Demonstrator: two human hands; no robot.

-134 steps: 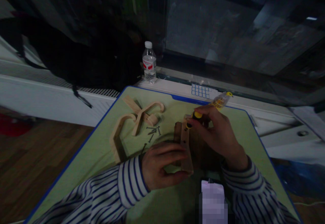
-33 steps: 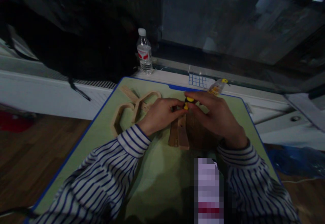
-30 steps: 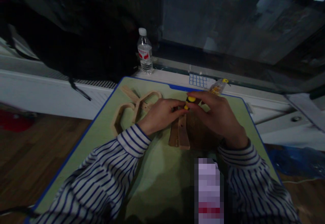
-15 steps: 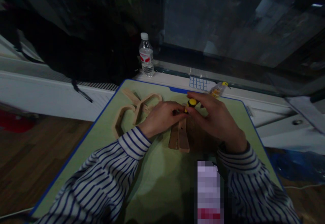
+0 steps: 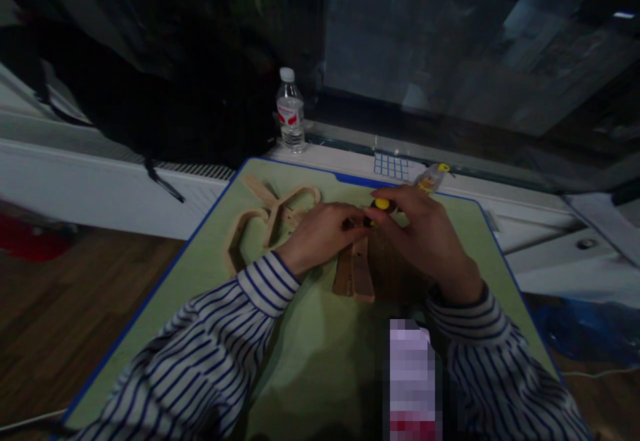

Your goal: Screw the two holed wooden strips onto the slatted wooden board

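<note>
My right hand (image 5: 425, 231) is closed around the black and yellow handle of a screwdriver (image 5: 383, 204), its round yellow end facing me. Beside it, my left hand (image 5: 325, 231) has its thumb and fingers pinched together near the lower part of the tool; what lies between them is hidden. Just below the fingertips, a pair of wooden pieces (image 5: 361, 271) stands side by side, their upper ends covered by my hands. To the left, curved wooden parts (image 5: 235, 238) lie on the green table (image 5: 295, 368).
A water bottle (image 5: 291, 118) stands on the white windowsill beyond the table. Near it are a blue-and-white grid sheet (image 5: 393, 165) and a small clear bag (image 5: 427, 179). A black bag (image 5: 175, 94) rests at the left. A pixelated patch covers the table's front.
My right hand has turned slightly with the screwdriver handle, and the yellow end has shifted a little to the right. My left hand stays nearly in place; the wooden parts look unmoved.
</note>
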